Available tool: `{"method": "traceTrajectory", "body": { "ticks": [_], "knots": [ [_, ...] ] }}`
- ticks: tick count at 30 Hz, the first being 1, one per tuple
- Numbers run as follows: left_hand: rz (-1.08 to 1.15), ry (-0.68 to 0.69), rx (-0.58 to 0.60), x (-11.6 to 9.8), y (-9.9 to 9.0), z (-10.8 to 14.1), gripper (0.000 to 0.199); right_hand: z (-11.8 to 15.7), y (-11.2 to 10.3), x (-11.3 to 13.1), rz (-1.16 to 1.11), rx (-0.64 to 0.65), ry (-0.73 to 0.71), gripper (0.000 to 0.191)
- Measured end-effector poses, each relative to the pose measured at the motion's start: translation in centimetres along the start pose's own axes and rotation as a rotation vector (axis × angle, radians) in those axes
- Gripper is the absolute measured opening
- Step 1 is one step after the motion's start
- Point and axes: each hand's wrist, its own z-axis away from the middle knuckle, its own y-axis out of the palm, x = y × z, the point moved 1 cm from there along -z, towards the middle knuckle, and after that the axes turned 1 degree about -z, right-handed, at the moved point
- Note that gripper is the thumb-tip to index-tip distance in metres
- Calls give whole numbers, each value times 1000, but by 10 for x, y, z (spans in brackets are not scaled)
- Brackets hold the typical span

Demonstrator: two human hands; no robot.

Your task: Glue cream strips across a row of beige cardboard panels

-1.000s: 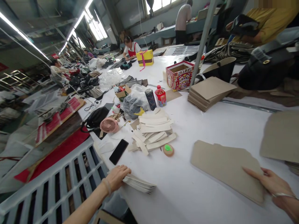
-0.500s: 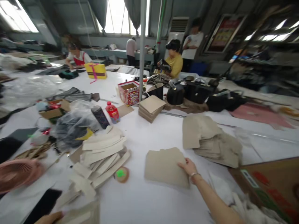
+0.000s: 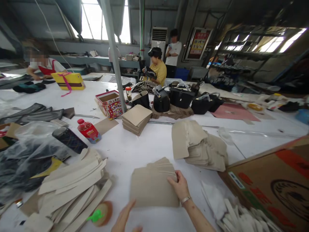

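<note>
A small fanned stack of grey-beige cardboard panels (image 3: 152,187) lies on the white tabletop in front of me. At its right edge my right hand (image 3: 180,187) grips the panels, thumb on top and fingers over the far side. My left hand (image 3: 124,219) is at the bottom of the view near the stack's lower left corner, fingers apart and slightly blurred; it holds nothing. Left of it stands a round jar-like thing with a green top (image 3: 102,214). A larger messy pile of similar panels (image 3: 200,145) rests beyond my right hand.
Long pale strips (image 3: 72,190) are heaped at left, near a red bottle (image 3: 89,130). A squared panel stack (image 3: 136,119) sits by a metal pole (image 3: 113,54). Black handbags (image 3: 181,96) stand behind. A large carton (image 3: 272,180) occupies the right. A person in yellow (image 3: 158,71) works across the table.
My view has turned right and closer. My left hand has left the pieces at lower left and come beside the panel stack. The panels my right hand holds are now fanned along the top.
</note>
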Motion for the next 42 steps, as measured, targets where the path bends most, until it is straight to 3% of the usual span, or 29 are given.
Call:
{"method": "traceTrajectory", "body": {
  "ticks": [2,3,6,9,13,16,19,22,25,28,31,34,38,40,42],
  "knots": [
    [-32,156,10,-19,14,-34,63,-1,3,-3,-65,17,23,33],
    [-83,144,-43,-27,18,-54,68,-2,4,-4,-96,20,33,34],
    [-203,-18,-73,-38,26,-105,73,-7,8,-6,-171,50,43,35],
    [-74,-145,-58,-33,26,-129,73,-12,9,-3,-189,77,28,34],
    [133,-158,27,-24,24,-124,64,-12,4,3,-195,87,2,33],
    [441,-158,104,-24,24,-105,58,-1,-3,8,-252,138,11,34],
    [782,-212,98,-25,22,-80,75,15,-13,10,-283,199,7,33],
    [842,-167,125,-24,14,-57,86,30,-23,6,-238,250,-12,35],
    [775,-99,214,-21,8,-41,67,40,-28,-1,-209,293,-21,45],
    [685,-90,218,-19,7,-35,49,42,-26,-4,-211,320,1,48],
    [552,-75,171,-21,9,-43,38,34,-21,2,-246,308,28,44],
    [493,-13,119,-29,10,-68,46,13,-17,13,-231,291,3,42],
    [190,3,44,-37,20,-104,73,-22,-10,21,214,166,-121,62],
    [-104,21,-25,-40,29,-115,75,-36,-3,23,522,40,-212,74],
    [-353,98,-117,-46,38,-122,71,-47,8,27,735,-13,-296,75]
  ]
}}
